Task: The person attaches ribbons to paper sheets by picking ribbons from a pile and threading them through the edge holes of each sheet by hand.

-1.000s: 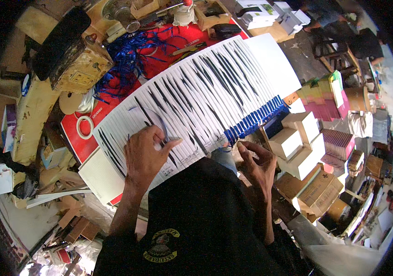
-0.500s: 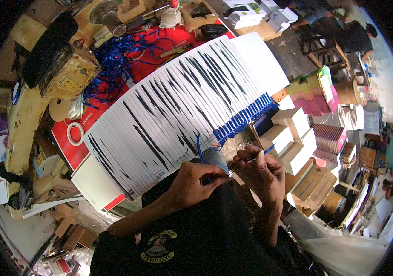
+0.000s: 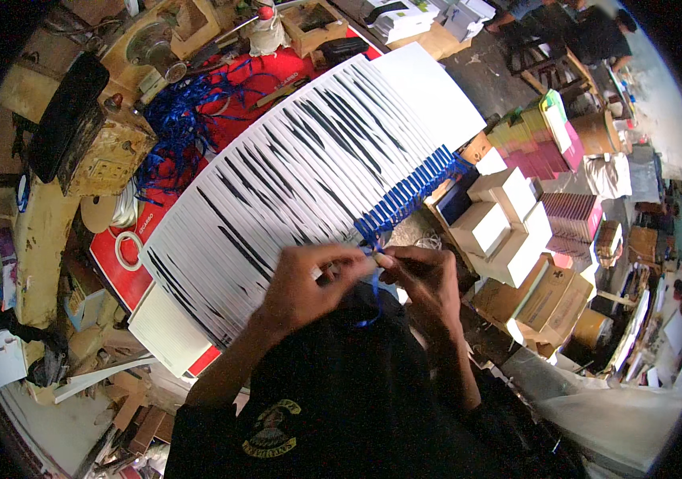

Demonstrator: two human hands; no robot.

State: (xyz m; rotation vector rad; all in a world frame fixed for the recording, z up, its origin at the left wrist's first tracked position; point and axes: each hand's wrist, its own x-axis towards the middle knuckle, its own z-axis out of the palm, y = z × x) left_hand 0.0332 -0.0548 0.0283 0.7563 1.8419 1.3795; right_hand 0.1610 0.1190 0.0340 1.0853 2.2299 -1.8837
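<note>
A long fanned row of white paper booklets with black streaks lies across in front of me. Blue ribbon loops line the near edge of its right part. My left hand is closed, thumb and fingers pinched together at the ribbon by the near edge. Facing it, my right hand pinches the same spot, its fingertips almost touching the left ones. A loose blue ribbon hangs down between the two hands. Exactly what each fingertip grips is partly hidden.
Beneath the booklets is a red sheet bearing a tangle of blue ribbons and a white tape roll. A wooden block stands left. White boxes and a cardboard carton sit right. Another person is far right.
Both hands have moved up toward the booklets' near edge and come together at the ribbon. Earlier they were lower, the right hand farther right. The view has shifted slightly.
</note>
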